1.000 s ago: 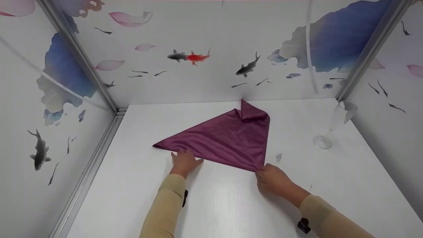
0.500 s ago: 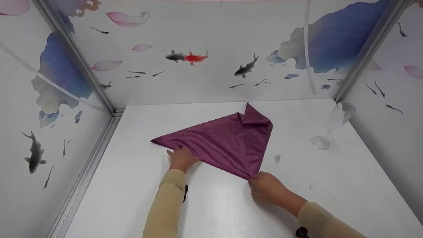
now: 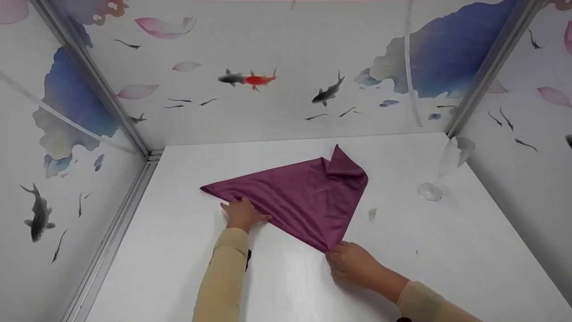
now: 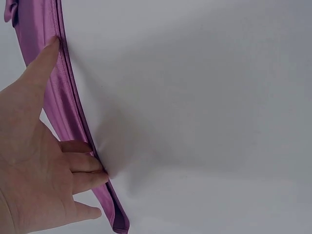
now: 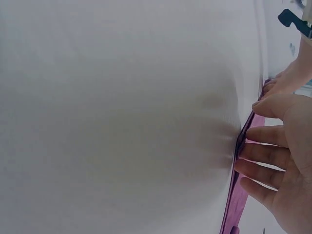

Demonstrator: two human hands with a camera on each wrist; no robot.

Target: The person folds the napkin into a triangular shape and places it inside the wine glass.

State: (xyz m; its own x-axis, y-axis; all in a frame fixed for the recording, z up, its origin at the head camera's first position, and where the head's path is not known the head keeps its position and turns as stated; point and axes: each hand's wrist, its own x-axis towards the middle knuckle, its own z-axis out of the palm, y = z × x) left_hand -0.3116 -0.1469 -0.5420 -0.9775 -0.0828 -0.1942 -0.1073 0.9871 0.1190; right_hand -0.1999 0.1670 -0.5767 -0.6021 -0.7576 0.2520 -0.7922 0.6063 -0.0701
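because the cloth (image 3: pixel 290 192) looks thin and satiny, i judge it light, limp and rather slippery, quick to crease but nothing that could break. it lies on the table (image 3: pixel 277 290) as a rough triangle, one tip to the left, a flap (image 3: pixel 346 167) turned over at the far right, soft ridges running toward the near corner (image 3: pixel 330 246). the left hand (image 3: pixel 242 214) touches the stitched near edge (image 4: pixel 72 97), fingers fanned wide, thumb well away from them. the right hand (image 3: pixel 355 264) is at the near corner; the right wrist view shows its fingers nearly straight with gaps between, thumb apart, tips against the cloth. the best hold is probably a corner or that edge, where layers stack and can be pinched together; a tug mid-cloth would likely slide them apart. the glass (image 3: pixel 448 167) off to the right looks far more fragile
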